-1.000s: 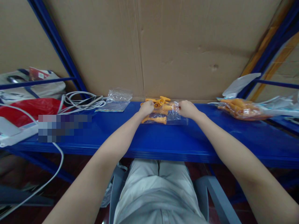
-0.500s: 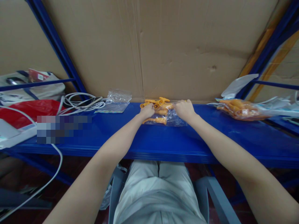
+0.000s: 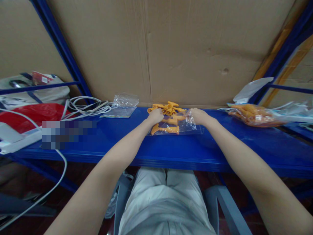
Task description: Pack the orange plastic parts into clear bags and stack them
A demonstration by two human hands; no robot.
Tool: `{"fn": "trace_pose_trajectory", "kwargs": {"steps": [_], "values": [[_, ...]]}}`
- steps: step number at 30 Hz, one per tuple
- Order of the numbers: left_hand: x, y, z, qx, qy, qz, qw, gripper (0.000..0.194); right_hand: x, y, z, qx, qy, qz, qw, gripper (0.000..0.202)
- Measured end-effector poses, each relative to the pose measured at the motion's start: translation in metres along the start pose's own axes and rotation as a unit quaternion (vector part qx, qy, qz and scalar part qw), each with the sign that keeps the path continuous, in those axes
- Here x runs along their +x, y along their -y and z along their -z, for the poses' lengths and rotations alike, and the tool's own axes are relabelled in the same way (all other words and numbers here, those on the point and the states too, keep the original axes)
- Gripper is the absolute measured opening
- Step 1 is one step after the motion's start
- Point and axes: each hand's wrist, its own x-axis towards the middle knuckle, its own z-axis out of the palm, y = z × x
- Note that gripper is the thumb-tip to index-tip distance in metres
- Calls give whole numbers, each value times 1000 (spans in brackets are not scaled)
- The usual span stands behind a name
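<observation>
Several orange plastic pieces (image 3: 169,108) lie in a loose pile near the back edge of the blue table (image 3: 156,150). In front of the pile is a clear plastic bag (image 3: 192,129) with a few orange pieces (image 3: 168,130) in it. My left hand (image 3: 156,116) is closed on the bag's left end, beside the pile. At the bag's right end my right hand (image 3: 198,116) grips the crumpled plastic, its fingertips partly hidden.
Another bag of orange pieces (image 3: 254,114) lies at the right. White cables (image 3: 88,106), a flat clear bag (image 3: 122,109), a red bag (image 3: 31,114) and a white power strip (image 3: 22,142) are at the left. Cardboard (image 3: 183,49) stands behind.
The bag with its orange pieces now lies slightly nearer and farther right, showing more of the loose pile behind. My right hand has moved a little right and down.
</observation>
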Motion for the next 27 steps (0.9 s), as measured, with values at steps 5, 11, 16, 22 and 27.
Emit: {"fn": "trace_pose_trajectory", "kwargs": {"steps": [5, 11, 16, 22, 27], "values": [[0, 1, 1, -7, 3, -2, 1000, 31, 2, 3, -6, -1, 4, -6, 1000, 31], [-1, 2, 2, -4, -4, -6, 1000, 32, 13, 3, -21, 131, -62, 58, 988, 29], [-4, 5, 10, 15, -2, 40, 999, 33, 19, -2, -25, 218, -78, 54, 971, 31], [-1, 12, 12, 50, 46, 80, 994, 40, 19, 3, -25, 102, -40, -3, 994, 31], [2, 11, 11, 82, 81, 78, 990, 45, 23, -5, -34, 136, 14, 41, 990, 41]]}}
